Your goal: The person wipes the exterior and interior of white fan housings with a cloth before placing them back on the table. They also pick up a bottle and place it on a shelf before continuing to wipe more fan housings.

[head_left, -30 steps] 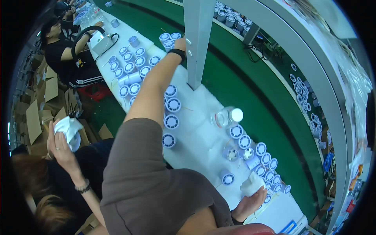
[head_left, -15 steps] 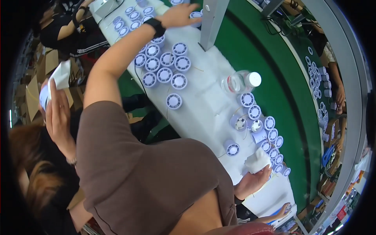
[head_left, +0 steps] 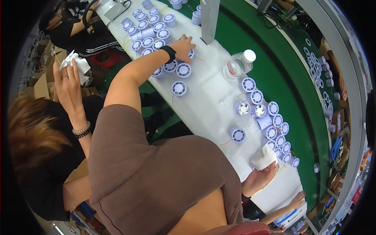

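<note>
My left hand (head_left: pixel 183 49), with a black band on its wrist, reaches over a cluster of lavender cylindrical fan housings (head_left: pixel 183 70) with spoked round tops. Its fingers are spread and lie on or just above the tops of two of them. Down at the right, my right hand (head_left: pixel 261 180) holds a crumpled white cloth (head_left: pixel 264 157) beside another group of housings (head_left: pixel 277 120). Near that group, white fan blades (head_left: pixel 243 109) show inside two units. One housing (head_left: pixel 237 135) stands apart, with a thin wire trailing from it.
Behind the right-hand group lies a clear bottle (head_left: pixel 238 66) with a white cap. A grey metal post (head_left: pixel 210 19) rises at the far table edge, before a green conveyor belt (head_left: pixel 266 58). A co-worker's hand (head_left: pixel 70 90) holds white cloth at left; another person's hand (head_left: pixel 296 201) is at lower right.
My left hand has come back from beside the post to the nearer cluster, and its fingers are now over the housings. My right hand keeps the cloth. The whole view has shifted slightly.
</note>
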Tool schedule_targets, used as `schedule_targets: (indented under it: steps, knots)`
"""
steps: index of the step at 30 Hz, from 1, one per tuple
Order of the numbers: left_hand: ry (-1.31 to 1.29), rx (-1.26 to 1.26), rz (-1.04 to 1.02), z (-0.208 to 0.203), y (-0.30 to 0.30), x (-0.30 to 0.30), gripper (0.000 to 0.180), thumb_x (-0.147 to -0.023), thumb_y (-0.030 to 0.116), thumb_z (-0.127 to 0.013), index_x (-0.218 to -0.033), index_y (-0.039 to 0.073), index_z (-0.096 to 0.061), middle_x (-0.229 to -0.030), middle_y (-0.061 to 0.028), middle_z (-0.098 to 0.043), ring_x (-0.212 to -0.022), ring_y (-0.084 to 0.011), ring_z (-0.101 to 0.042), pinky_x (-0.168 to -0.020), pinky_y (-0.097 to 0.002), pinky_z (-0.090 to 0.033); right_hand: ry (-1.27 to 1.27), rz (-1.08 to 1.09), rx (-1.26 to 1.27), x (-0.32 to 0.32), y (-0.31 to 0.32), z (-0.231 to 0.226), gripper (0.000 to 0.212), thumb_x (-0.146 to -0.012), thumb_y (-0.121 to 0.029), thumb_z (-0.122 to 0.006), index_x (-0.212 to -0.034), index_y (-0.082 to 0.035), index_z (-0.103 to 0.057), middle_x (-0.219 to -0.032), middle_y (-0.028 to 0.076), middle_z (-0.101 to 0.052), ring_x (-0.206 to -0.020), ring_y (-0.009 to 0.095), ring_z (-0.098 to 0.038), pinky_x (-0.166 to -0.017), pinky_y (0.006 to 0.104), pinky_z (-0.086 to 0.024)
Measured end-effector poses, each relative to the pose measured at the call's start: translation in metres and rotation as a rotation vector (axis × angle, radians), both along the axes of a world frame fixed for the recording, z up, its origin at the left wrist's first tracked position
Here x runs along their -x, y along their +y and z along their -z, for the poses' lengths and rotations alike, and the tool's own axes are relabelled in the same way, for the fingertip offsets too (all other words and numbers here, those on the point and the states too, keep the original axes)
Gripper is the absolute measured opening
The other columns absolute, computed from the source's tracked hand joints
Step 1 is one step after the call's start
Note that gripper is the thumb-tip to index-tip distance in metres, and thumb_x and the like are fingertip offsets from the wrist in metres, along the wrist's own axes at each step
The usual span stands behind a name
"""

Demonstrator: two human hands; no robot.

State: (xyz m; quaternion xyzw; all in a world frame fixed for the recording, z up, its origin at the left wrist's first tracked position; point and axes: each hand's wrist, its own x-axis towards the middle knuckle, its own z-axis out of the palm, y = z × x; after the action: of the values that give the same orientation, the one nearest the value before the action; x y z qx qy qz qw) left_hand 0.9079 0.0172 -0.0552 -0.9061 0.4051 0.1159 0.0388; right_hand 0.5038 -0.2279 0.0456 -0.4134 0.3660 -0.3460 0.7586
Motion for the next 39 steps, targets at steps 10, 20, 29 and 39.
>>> schedule_targets:
  steps: [10,20,29,39]
  knots:
    - [-0.046,-0.051,0.059,-0.012,-0.009,0.016,0.055,-0.055,0.041,-0.065,-0.091,0.0,-0.056,-0.117,-0.0196,-0.033,-0.113,-0.0397,-0.025,-0.079,-0.0409,-0.044,-0.001,-0.036,0.012,-0.013,-0.002,0.007,0.016,-0.082,-0.017,-0.046,-0.094,-0.006,-0.049,-0.095,0.007,-0.055,-0.09,0.018,-0.053,-0.077,0.033,-0.042]
    - [0.001,-0.03,0.134,-0.022,0.006,-0.024,0.06,-0.054,0.045,-0.064,-0.093,0.0,-0.057,-0.116,-0.0208,-0.035,-0.103,-0.0408,-0.033,-0.081,-0.0416,-0.041,0.008,-0.043,-0.008,-0.037,-0.001,0.0,0.016,-0.082,-0.017,-0.046,-0.093,-0.006,-0.049,-0.092,0.007,-0.056,-0.086,0.018,-0.054,-0.073,0.0318,-0.043]
    - [-0.42,0.149,-0.445,-0.053,-0.012,-0.14,0.057,-0.055,0.043,-0.064,-0.094,0.003,-0.057,-0.107,-0.0244,-0.044,-0.098,-0.0428,-0.039,-0.082,-0.0435,-0.037,0.053,0.034,0.028,-0.048,0.004,0.009,0.016,-0.082,-0.017,-0.046,-0.092,-0.005,-0.049,-0.089,0.007,-0.056,-0.083,0.017,-0.054,-0.07,0.0307,-0.044]
    - [-0.177,0.208,-0.04,0.027,-0.093,-0.213,0.069,-0.05,0.04,-0.07,-0.109,0.01,-0.05,-0.116,-0.0184,-0.038,-0.107,-0.0379,-0.034,-0.087,-0.0439,-0.035,0.162,0.164,0.006,-0.035,0.014,0.01,0.013,-0.082,-0.016,-0.046,-0.088,-0.005,-0.048,-0.086,0.008,-0.055,-0.078,0.017,-0.055,-0.066,0.0301,-0.045]
